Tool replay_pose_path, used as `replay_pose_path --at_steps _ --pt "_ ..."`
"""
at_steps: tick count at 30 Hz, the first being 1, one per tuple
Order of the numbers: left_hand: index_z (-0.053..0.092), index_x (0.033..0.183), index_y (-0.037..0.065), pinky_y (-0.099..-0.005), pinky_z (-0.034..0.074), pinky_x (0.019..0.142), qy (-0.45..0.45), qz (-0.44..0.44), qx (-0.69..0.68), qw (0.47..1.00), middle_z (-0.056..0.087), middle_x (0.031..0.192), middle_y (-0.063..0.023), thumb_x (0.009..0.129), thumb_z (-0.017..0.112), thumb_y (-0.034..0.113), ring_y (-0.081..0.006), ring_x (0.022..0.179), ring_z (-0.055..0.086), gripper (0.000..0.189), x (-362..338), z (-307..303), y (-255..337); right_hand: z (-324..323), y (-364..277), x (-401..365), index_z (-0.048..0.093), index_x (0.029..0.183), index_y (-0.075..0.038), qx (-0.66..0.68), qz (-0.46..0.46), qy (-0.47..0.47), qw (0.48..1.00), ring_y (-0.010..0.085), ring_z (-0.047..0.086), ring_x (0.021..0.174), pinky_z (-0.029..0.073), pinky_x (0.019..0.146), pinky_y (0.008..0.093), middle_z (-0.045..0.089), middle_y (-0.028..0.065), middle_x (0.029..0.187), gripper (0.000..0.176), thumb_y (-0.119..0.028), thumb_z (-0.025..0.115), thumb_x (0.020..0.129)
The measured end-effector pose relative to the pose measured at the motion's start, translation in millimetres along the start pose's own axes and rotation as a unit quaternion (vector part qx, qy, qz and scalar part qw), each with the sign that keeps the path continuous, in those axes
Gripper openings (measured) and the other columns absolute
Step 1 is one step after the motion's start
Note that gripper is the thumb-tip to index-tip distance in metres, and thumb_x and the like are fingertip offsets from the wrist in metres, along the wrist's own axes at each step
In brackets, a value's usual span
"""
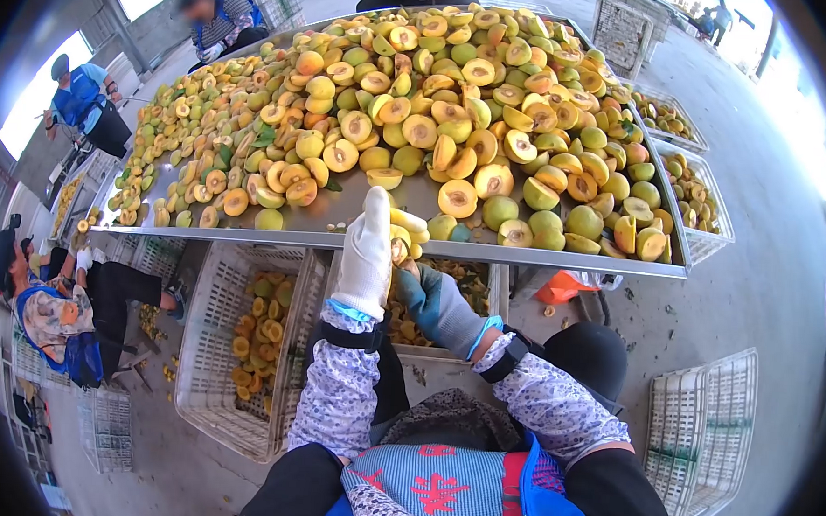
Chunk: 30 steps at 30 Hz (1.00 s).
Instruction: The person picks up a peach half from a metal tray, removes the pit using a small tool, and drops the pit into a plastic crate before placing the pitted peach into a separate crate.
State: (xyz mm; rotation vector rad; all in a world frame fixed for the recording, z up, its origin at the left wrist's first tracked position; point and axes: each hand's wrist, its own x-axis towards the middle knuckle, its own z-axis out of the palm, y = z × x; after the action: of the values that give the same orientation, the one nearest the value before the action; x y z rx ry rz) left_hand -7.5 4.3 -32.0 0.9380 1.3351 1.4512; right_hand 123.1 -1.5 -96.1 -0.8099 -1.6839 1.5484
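Note:
My left hand (368,254), in a white glove, is closed around yellow fruit pieces (405,228) at the near edge of the metal table (283,237). My right hand (438,306), in a grey-blue glove, sits just below and to the right, its fingers closed against the lower part of the fruit; whatever lies inside its grip is hidden. Halved yellow-green fruits (420,130) with brown centres are heaped over the table beyond both hands. Beneath the hands stands a crate (496,304) with cut fruit in it.
A white crate (203,378) partly filled with fruit stands below left. Fruit-filled crates (713,238) line the table's right side. Another crate (703,432) is at the lower right. Co-workers sit at left (51,309), upper left (90,101) and beyond the table (224,24).

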Motion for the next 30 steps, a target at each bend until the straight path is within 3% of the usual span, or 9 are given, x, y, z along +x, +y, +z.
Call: replay_pose_path --at_steps 5,8,10,12,16,17,24,27,30 --pt "0.070 0.097 -0.004 -0.0268 0.053 0.054 -0.049 -0.024 0.091 0.994 0.071 0.078 -0.0151 0.103 0.038 0.063 -0.0173 0.059 0.065 0.074 0 -2 10 -10 1 -1 0.066 0.116 0.004 -0.136 -0.011 -0.012 0.991 0.0139 0.059 0.080 0.052 0.075 0.0355 0.075 0.0126 0.093 0.037 -0.030 0.056 0.105" --pt "0.067 0.112 -0.004 -0.0254 0.052 0.056 -0.076 -0.037 0.048 0.995 0.072 0.087 -0.0154 0.105 0.040 0.056 -0.0141 0.062 0.063 0.066 -7 1 20 -3 9 -5 0.063 0.097 0.002 -0.062 -0.049 0.035 0.996 0.0083 0.046 0.070 0.045 0.062 0.0301 0.060 0.0002 0.074 0.035 -0.030 0.051 0.107" --pt "0.061 0.126 -0.003 -0.0241 0.051 0.062 -0.096 0.064 0.030 0.993 0.071 0.098 -0.0128 0.106 0.046 0.045 -0.0106 0.068 0.061 0.054 -9 0 25 1 5 -2 0.067 0.105 0.001 0.017 -0.064 0.049 0.997 0.0096 0.056 0.065 0.047 0.058 0.0302 0.063 0.0004 0.070 0.042 -0.038 0.051 0.107" --pt "0.063 0.125 0.001 -0.0210 0.049 0.076 -0.051 0.184 0.026 0.981 0.072 0.101 -0.0047 0.105 0.056 0.033 -0.0063 0.085 0.062 0.038 -21 10 27 -1 -27 -5 0.066 0.095 -0.004 0.107 0.050 0.042 0.992 0.0051 0.048 0.056 0.038 0.049 0.0250 0.054 -0.0040 0.066 0.040 -0.039 0.049 0.107" --pt "0.068 0.118 -0.001 -0.0239 0.049 0.070 0.017 0.186 -0.081 0.979 0.073 0.101 -0.0080 0.105 0.056 0.031 -0.0086 0.074 0.059 0.036 -8 17 0 3 -52 -8 0.060 0.085 -0.012 0.180 0.193 -0.006 0.965 0.0103 0.045 0.043 0.032 0.038 0.0271 0.054 -0.0031 0.062 0.049 -0.052 0.042 0.107" --pt "0.074 0.102 -0.001 -0.0239 0.048 0.068 0.021 0.146 -0.100 0.984 0.074 0.093 -0.0079 0.105 0.056 0.033 -0.0087 0.071 0.059 0.039 -4 17 -1 -4 -60 -12 0.056 0.079 -0.015 0.164 0.203 -0.056 0.964 0.0104 0.040 0.041 0.030 0.037 0.0266 0.047 -0.0034 0.057 0.053 -0.058 0.040 0.105" --pt "0.073 0.077 0.000 -0.0240 0.044 0.060 -0.126 0.096 0.073 0.985 0.071 0.072 -0.0030 0.103 0.057 0.038 -0.0065 0.064 0.058 0.049 -2 3 28 -23 -78 -16 0.052 0.076 -0.015 0.204 0.314 -0.166 0.912 0.0084 0.031 0.039 0.024 0.036 0.0240 0.038 -0.0050 0.055 0.055 -0.062 0.041 0.103" --pt "0.065 0.064 0.000 -0.0313 0.048 0.056 -0.190 0.028 -0.206 0.959 0.069 0.072 -0.0176 0.103 0.052 0.044 -0.0234 0.059 0.062 0.060 0 2 20 -32 -71 -18 0.051 0.075 -0.017 0.334 0.281 -0.275 0.856 0.0057 0.027 0.040 0.020 0.035 0.0228 0.032 -0.0073 0.055 0.057 -0.066 0.039 0.102" --pt "0.063 0.068 0.000 -0.0333 0.049 0.054 -0.157 0.025 -0.156 0.975 0.067 0.072 -0.0211 0.104 0.048 0.043 -0.0260 0.056 0.061 0.058 -5 3 25 -33 -56 -16 0.052 0.084 -0.016 0.385 0.292 -0.292 0.826 0.0051 0.028 0.040 0.021 0.035 0.0220 0.035 -0.0077 0.055 0.052 -0.063 0.038 0.104"
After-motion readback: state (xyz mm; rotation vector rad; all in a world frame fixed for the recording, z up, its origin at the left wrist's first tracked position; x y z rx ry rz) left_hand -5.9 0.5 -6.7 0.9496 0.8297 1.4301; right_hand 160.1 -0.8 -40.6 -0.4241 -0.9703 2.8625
